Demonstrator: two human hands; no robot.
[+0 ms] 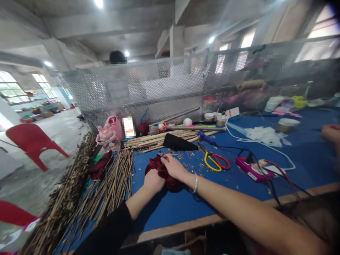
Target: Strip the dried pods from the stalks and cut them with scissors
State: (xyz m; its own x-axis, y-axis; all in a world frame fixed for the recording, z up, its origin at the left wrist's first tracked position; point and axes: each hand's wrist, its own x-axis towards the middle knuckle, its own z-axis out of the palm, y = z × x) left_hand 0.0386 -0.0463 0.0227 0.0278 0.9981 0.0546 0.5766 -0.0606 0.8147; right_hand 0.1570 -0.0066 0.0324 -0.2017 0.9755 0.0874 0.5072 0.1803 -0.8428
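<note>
A bunched dark red cloth bundle (174, 184) rests on the blue tabletop (156, 214) in front of me. My left hand (154, 180) is wrapped on its near left side, fingers partly hidden by the fabric. From the right, my right hand (174, 166) pinches the top folds, thumb and fingers together; a silver bangle is on that wrist. Another dark red cloth (101, 167) lies to the left beside a pile of thin brown sticks (111, 184). Scissors with one yellow and one red handle (216, 161) lie right of my hands.
Pale sticks (146, 141) and a black roll (180, 142) lie behind the bundle. A magenta power strip (251, 170) with cables is at the right. Dried stalks (66, 184) line the left edge. Another person's hand (330, 132) shows at far right.
</note>
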